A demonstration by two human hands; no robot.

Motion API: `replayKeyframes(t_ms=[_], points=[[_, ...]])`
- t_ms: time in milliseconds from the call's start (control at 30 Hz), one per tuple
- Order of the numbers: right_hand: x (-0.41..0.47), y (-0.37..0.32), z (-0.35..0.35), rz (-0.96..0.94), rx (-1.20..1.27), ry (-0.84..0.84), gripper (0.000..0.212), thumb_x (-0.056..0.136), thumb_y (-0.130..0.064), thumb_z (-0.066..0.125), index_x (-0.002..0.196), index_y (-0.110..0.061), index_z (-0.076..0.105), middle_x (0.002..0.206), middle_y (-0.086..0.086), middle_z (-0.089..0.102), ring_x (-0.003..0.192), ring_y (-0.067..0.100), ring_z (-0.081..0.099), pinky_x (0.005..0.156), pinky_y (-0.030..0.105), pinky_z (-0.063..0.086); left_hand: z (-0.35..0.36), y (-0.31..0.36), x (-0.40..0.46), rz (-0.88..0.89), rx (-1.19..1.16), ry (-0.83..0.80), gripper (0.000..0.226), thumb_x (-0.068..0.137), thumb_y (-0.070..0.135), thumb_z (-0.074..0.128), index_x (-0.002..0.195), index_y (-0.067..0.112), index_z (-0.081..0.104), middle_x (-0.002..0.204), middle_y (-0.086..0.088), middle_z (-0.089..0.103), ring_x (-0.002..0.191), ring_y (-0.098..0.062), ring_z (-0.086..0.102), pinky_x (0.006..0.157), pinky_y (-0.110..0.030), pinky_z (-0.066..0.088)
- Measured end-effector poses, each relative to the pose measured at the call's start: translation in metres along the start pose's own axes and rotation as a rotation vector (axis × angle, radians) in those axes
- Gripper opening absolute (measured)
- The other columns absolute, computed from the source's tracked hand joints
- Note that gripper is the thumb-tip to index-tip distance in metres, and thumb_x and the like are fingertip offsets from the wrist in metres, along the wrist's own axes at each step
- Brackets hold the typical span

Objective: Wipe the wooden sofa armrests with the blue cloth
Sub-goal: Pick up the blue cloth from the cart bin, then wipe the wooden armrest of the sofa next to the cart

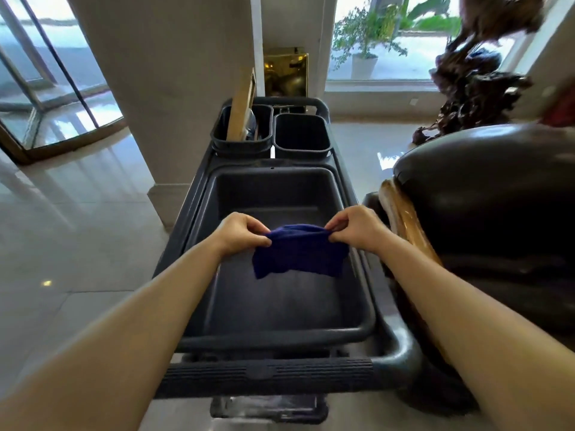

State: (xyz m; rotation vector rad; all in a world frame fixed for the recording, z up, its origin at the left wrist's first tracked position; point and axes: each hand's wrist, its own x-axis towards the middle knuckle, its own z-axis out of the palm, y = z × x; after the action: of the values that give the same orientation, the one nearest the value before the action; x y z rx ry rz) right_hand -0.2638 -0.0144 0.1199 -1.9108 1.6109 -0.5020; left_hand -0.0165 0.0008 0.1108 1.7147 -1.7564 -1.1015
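Both hands, left [241, 233] and right [357, 229], pinch the blue cloth [298, 251] by its top corners above the cart's tub [273, 332], beside the sofa armrest [407, 225].

2 bare forearms show from the lower corners of the view up to the wrists, with no sleeve on either. The left hand [241, 233] and the right hand [357, 228] are bare too: no glove, ring, watch or wristband shows. The fingernails look short and unpainted.

The wooden armrest [404, 222] is partly hidden behind the right forearm, and the dark sofa [497, 197] runs off-frame.
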Motion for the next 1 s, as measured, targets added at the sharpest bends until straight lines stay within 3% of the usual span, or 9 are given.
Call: replayKeyframes(t_ms=[200,267,333,400,467,600,800,900,1000], points=[[-0.055,0.010,-0.081,-0.022,-0.062,0.098,0.022,0.070,-0.009,0.071,0.089,-0.020,0.074,0.084,0.002,0.074,0.080,0.015,0.067,0.081,0.035,0.056,0.017,0.093,-0.022,0.115,-0.025,-0.022,0.015,0.072,0.004,0.071,0.087,0.007,0.073,0.084,-0.010,0.070,0.071,-0.011,0.062,0.061,-0.014,0.051],[-0.073,0.026,-0.107,-0.018,-0.063,0.121,0.022,0.071,-0.008,0.071,0.090,-0.018,0.074,0.088,0.002,0.074,0.081,0.013,0.067,0.077,0.025,0.054,0.037,0.122,-0.029,0.141,-0.036,-0.040,0.016,0.074,0.003,0.069,0.090,0.005,0.072,0.085,-0.013,0.068,0.070,-0.013,0.060,0.054,-0.011,0.050],[-0.090,0.045,-0.132,-0.023,-0.068,0.168,0.021,0.071,-0.006,0.071,0.090,-0.015,0.074,0.084,0.001,0.073,0.073,0.005,0.063,0.063,0.005,0.044,0.061,0.149,-0.032,0.164,-0.048,-0.054,0.016,0.075,0.002,0.068,0.091,0.003,0.071,0.083,-0.014,0.066,0.071,-0.016,0.058,0.051,-0.011,0.049],[-0.107,0.067,-0.157,-0.025,-0.081,0.200,0.019,0.071,-0.006,0.072,0.086,-0.018,0.074,0.074,-0.006,0.068,0.066,-0.005,0.057,0.052,-0.002,0.038,0.090,0.173,-0.032,0.172,-0.055,-0.060,0.015,0.076,0.002,0.067,0.091,0.001,0.071,0.080,-0.014,0.065,0.069,-0.016,0.058,0.055,-0.015,0.050],[-0.124,0.096,-0.183,-0.021,-0.102,0.198,0.019,0.071,-0.008,0.073,0.084,-0.022,0.074,0.069,-0.013,0.063,0.065,-0.008,0.054,0.051,0.001,0.036,0.126,0.195,-0.029,0.175,-0.052,-0.066,0.017,0.075,0.001,0.067,0.092,-0.002,0.071,0.075,-0.012,0.066,0.064,-0.013,0.059,0.057,-0.017,0.051],[-0.152,0.168,-0.228,0.004,-0.112,0.194,0.018,0.070,-0.008,0.072,0.081,-0.023,0.074,0.064,-0.019,0.059,0.065,-0.004,0.055,0.056,0.008,0.035,0.206,0.237,-0.019,0.146,-0.127,-0.051,0.018,0.074,-0.001,0.068,0.092,-0.004,0.070,0.062,-0.004,0.064,0.047,-0.002,0.059,0.046,-0.012,0.047],[-0.175,0.270,-0.270,0.065,-0.026,0.184,0.017,0.069,-0.007,0.071,0.077,-0.021,0.075,0.062,-0.016,0.061,0.063,-0.002,0.057,0.055,0.008,0.039,0.305,0.280,-0.005,0.133,-0.097,-0.075,0.015,0.073,-0.001,0.067,0.086,0.004,0.073,0.066,-0.005,0.068,0.053,-0.004,0.064,0.048,-0.011,0.049],[-0.171,0.307,-0.279,0.084,0.009,0.151,0.018,0.069,-0.005,0.070,0.073,-0.022,0.073,0.064,-0.012,0.064,0.065,0.002,0.061,0.054,0.010,0.041,0.338,0.288,0.006,0.115,-0.086,-0.116,0.016,0.073,0.001,0.067,0.076,0.015,0.074,0.069,-0.006,0.071,0.062,-0.011,0.066,0.057,-0.018,0.055],[-0.158,0.336,-0.281,0.101,0.039,0.135,0.017,0.070,-0.006,0.071,0.078,-0.020,0.074,0.070,-0.007,0.068,0.068,0.005,0.064,0.054,0.011,0.045,0.360,0.291,0.027,0.095,-0.088,-0.103,0.024,0.073,0.003,0.068,0.066,0.025,0.073,0.060,0.004,0.071,0.059,-0.008,0.067,0.056,-0.017,0.054]])
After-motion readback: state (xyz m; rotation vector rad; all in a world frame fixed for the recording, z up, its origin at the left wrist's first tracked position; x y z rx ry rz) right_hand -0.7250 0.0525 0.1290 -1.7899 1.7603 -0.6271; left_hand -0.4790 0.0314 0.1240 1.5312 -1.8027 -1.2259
